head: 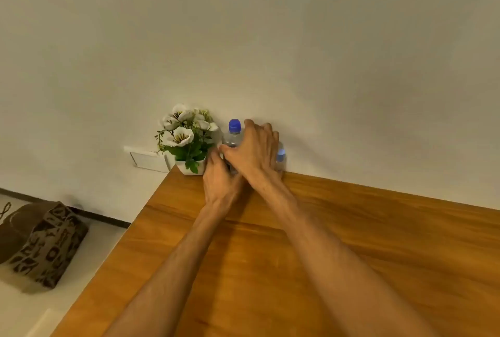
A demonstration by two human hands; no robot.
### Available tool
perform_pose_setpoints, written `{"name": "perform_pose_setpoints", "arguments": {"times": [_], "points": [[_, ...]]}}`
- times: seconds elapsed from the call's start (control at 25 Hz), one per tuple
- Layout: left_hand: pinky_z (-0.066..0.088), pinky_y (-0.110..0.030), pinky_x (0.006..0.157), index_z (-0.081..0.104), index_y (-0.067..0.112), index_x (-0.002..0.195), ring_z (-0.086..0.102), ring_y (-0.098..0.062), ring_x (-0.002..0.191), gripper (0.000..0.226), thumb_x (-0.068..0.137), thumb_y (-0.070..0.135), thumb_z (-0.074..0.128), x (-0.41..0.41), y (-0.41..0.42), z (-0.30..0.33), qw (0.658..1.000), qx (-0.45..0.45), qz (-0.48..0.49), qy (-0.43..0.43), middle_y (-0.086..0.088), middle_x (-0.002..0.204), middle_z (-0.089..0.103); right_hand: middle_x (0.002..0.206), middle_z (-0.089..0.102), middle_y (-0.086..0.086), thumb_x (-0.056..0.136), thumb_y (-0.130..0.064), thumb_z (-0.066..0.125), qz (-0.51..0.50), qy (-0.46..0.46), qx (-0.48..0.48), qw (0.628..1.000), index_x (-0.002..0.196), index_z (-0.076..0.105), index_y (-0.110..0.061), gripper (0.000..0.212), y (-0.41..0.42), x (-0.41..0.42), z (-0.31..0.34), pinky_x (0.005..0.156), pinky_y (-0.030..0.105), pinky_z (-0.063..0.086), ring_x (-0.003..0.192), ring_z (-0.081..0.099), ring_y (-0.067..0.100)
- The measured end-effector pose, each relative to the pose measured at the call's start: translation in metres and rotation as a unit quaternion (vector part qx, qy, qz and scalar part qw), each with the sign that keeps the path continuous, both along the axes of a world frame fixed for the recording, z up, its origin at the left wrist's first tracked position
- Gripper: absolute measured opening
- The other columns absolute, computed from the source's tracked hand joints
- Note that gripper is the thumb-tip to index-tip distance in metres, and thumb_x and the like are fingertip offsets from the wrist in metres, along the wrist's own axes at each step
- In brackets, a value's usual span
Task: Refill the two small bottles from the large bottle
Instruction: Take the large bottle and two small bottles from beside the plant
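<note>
A large clear bottle with a blue cap (233,133) stands upright at the far edge of the wooden table (351,242), against the wall. My right hand (253,147) wraps around its upper body. My left hand (219,178) holds its lower part from the left. A small clear bottle with a pale blue cap (280,159) stands just right of my right hand, partly hidden by it. A second small bottle is not visible.
A white pot of white flowers (186,141) stands at the table's far left corner, touching distance from the large bottle. A wall socket plate (147,159) sits behind it. A patterned brown bag (40,242) lies on the floor at left.
</note>
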State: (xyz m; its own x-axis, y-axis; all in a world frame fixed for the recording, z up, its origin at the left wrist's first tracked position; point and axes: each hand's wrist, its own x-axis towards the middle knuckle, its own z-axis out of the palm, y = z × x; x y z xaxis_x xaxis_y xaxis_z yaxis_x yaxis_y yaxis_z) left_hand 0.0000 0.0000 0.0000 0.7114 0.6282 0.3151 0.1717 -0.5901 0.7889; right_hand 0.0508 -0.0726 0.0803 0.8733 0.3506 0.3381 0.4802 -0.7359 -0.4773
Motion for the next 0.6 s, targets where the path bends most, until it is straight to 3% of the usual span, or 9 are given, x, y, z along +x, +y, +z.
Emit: {"name": "perform_pose_setpoints", "arguments": {"times": [0.12, 0.28, 0.36, 0.48, 0.6], "points": [[0.058, -0.032, 0.075, 0.055, 0.005, 0.129, 0.075, -0.027, 0.091, 0.056, 0.093, 0.046, 0.067, 0.011, 0.004, -0.015, 0.999, -0.016, -0.023, -0.023, -0.009, 0.108, 0.073, 0.113, 0.070, 0.004, 0.088, -0.057, 0.073, -0.009, -0.040, -0.030, 0.999, 0.121, 0.064, -0.016, 0.053, 0.008, -0.001, -0.009, 0.096, 0.039, 0.037, 0.110, 0.052, 0.024], [0.060, -0.038, 0.079, 0.054, 0.011, 0.121, 0.068, -0.022, 0.089, 0.055, 0.085, 0.050, 0.070, -0.033, -0.023, -0.011, 0.998, -0.034, -0.027, -0.041, -0.005, 0.107, 0.069, 0.110, 0.071, 0.005, 0.084, -0.052, 0.079, -0.005, 0.011, 0.040, 0.999, 0.117, 0.068, -0.016, 0.050, -0.024, -0.044, -0.003, 0.092, 0.037, 0.040, 0.108, 0.054, 0.025], [0.061, -0.037, 0.076, 0.054, 0.017, 0.115, 0.066, -0.019, 0.086, 0.054, 0.079, 0.055, 0.066, -0.079, -0.050, -0.012, 0.997, -0.036, -0.050, -0.041, -0.001, 0.101, 0.068, 0.109, 0.067, 0.002, 0.081, -0.050, 0.083, -0.001, 0.035, 0.070, 0.997, 0.121, 0.068, -0.017, 0.055, -0.060, -0.084, -0.002, 0.097, 0.037, 0.044, 0.111, 0.054, 0.023], [0.061, -0.037, 0.077, 0.055, 0.025, 0.115, 0.067, -0.016, 0.091, 0.054, 0.073, 0.056, 0.066, -0.156, -0.109, -0.012, 0.993, -0.055, -0.107, -0.020, 0.005, 0.102, 0.068, 0.107, 0.064, -0.007, 0.078, -0.051, 0.087, -0.003, 0.061, 0.102, 0.993, 0.124, 0.068, -0.022, 0.058, -0.140, -0.159, -0.003, 0.089, 0.030, 0.044, 0.106, 0.052, 0.015], [0.061, -0.045, 0.073, 0.054, 0.031, 0.110, 0.068, -0.015, 0.085, 0.045, 0.073, 0.049, 0.073, -0.220, -0.195, -0.011, 0.984, -0.062, -0.168, 0.007, 0.008, 0.097, 0.068, 0.117, 0.072, -0.008, 0.074, -0.055, 0.089, -0.070, 0.050, 0.110, 0.990, 0.128, 0.069, -0.025, 0.065, -0.234, -0.233, -0.010, 0.089, 0.029, 0.048, 0.109, 0.057, 0.013]]}}
